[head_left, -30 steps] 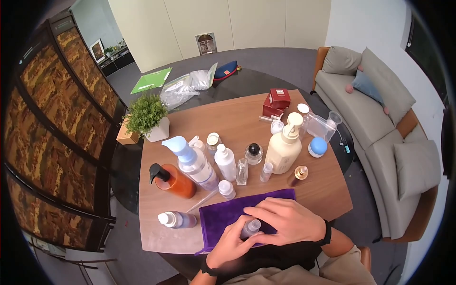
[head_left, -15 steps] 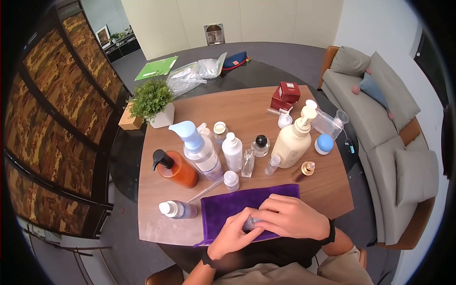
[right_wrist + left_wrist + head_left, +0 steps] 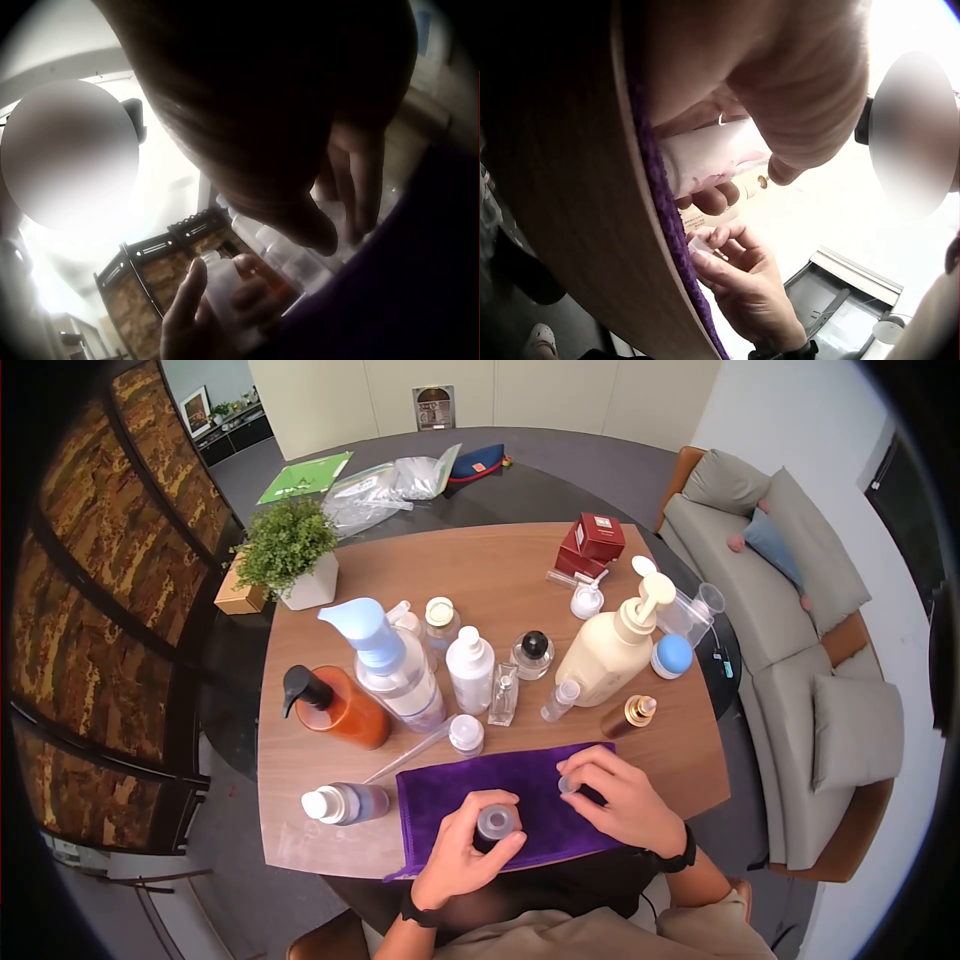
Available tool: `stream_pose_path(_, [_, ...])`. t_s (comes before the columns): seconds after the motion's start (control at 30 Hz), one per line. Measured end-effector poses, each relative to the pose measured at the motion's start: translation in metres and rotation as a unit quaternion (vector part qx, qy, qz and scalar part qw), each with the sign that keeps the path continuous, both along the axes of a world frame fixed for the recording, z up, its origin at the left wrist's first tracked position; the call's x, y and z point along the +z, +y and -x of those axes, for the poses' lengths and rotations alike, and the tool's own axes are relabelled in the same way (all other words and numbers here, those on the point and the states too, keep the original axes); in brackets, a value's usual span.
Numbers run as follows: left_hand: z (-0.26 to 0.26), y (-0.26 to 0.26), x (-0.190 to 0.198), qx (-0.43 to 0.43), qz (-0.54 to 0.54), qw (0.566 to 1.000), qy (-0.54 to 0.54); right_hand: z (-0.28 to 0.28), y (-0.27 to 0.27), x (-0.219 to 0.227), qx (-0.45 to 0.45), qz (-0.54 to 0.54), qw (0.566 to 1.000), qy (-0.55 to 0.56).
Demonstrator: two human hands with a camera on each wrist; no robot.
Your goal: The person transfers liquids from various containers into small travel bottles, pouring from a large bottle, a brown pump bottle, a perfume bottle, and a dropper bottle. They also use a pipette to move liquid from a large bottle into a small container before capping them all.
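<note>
In the head view the left hand [image 3: 468,850] curls round a small bottle [image 3: 495,822] that stands upright on the purple cloth [image 3: 440,790], its top uncapped. The left wrist view shows the bottle's pale side with pink marks [image 3: 712,161] inside that hand. To the right, over the cloth, the right hand [image 3: 630,805] pinches a small translucent cap [image 3: 568,784] between thumb and fingers, apart from the bottle. The same cap [image 3: 700,244] shows at the right hand's fingertips in the left wrist view.
Behind the cloth stand an orange pump bottle [image 3: 345,710], a blue-topped pump bottle [image 3: 398,675], a cream pump bottle [image 3: 608,650] and several small bottles. A bottle [image 3: 348,803] lies left of the cloth. Farther back are a potted plant [image 3: 308,582] and red boxes [image 3: 598,538].
The hands, earlier together over the bottle, have moved apart. The right hand has gone right with the cap, and the bottle's open top now shows. The head view has shifted slightly.
</note>
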State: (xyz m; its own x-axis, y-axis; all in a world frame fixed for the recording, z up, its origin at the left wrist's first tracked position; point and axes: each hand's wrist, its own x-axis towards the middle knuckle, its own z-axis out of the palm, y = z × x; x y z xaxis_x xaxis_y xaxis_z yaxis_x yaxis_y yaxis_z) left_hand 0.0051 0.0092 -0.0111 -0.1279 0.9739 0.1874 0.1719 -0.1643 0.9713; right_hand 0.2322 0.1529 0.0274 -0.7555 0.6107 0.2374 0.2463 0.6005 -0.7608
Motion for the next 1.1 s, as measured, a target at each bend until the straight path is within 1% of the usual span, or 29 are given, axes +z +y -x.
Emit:
stream_pose_path(0.03, [0.0, 0.0, -0.001, 0.001, 0.009, 1.0, -0.008, 0.0, 0.001, -0.002, 0.009, -0.023, 0.999, -0.021])
stream_pose_path(0.07, [-0.001, 0.0, -0.002, -0.003, 0.01, 1.0, -0.011, -0.001, 0.001, -0.001, 0.005, -0.023, 0.999, -0.024])
stream_pose_path(0.13, [0.0, 0.001, -0.004, 0.005, 0.007, 1.0, -0.024, -0.001, 0.001, 0.002, 0.021, -0.1, 0.991, -0.082])
stream_pose_path(0.23, [0.001, 0.001, -0.003, 0.007, 0.018, 0.999, -0.027, 0.0, -0.002, 0.018, 0.012, -0.117, 0.986, -0.115])
stream_pose_path(0.37, [0.0, 0.003, -0.002, 0.011, 0.012, 0.999, -0.028, 0.02, -0.006, 0.048, 0.025, -0.129, 0.988, -0.081])
stream_pose_path(0.43, [0.0, 0.003, -0.002, 0.016, 0.005, 0.999, -0.033, 0.035, -0.007, 0.059, 0.031, -0.074, 0.992, -0.103])
stream_pose_path(0.47, [0.0, 0.003, -0.001, 0.016, 0.001, 0.999, -0.033, 0.045, -0.004, 0.061, 0.031, -0.078, 0.991, -0.102])
stream_pose_path(0.53, [0.001, 0.001, 0.002, 0.009, 0.036, 0.999, -0.034, 0.063, 0.005, 0.058, 0.005, -0.222, 0.973, -0.066])
stream_pose_path(0.6, [0.0, 0.002, 0.001, 0.027, 0.021, 0.998, -0.051, 0.075, 0.011, 0.053, 0.006, -0.223, 0.973, -0.065])
stream_pose_path(0.67, [0.0, 0.001, 0.003, 0.021, 0.035, 0.998, -0.057, 0.085, 0.016, 0.047, -0.028, -0.233, 0.966, -0.112])
stream_pose_path(0.7, [0.0, 0.001, 0.003, 0.023, 0.033, 0.998, -0.056, 0.087, 0.019, 0.045, -0.026, -0.235, 0.965, -0.111])
stream_pose_path(0.77, [0.002, 0.001, 0.005, 0.016, 0.027, 0.999, -0.021, 0.091, 0.023, 0.044, 0.014, -0.24, 0.962, -0.13])
stream_pose_path(0.8, [0.002, 0.001, 0.005, 0.016, 0.027, 0.999, -0.021, 0.092, 0.024, 0.046, 0.015, -0.24, 0.962, -0.129])
stream_pose_path(0.9, [0.002, 0.001, 0.006, 0.015, 0.025, 0.999, -0.019, 0.092, 0.026, 0.047, 0.016, -0.211, 0.969, -0.13])
stream_pose_path(0.97, [0.002, 0.002, 0.006, 0.016, 0.019, 1.0, -0.019, 0.089, 0.027, 0.047, 0.042, -0.188, 0.975, -0.106])
stream_pose_path(1.1, [0.002, 0.002, 0.007, 0.016, 0.016, 1.0, -0.018, 0.09, 0.022, 0.056, 0.036, -0.146, 0.984, -0.095])
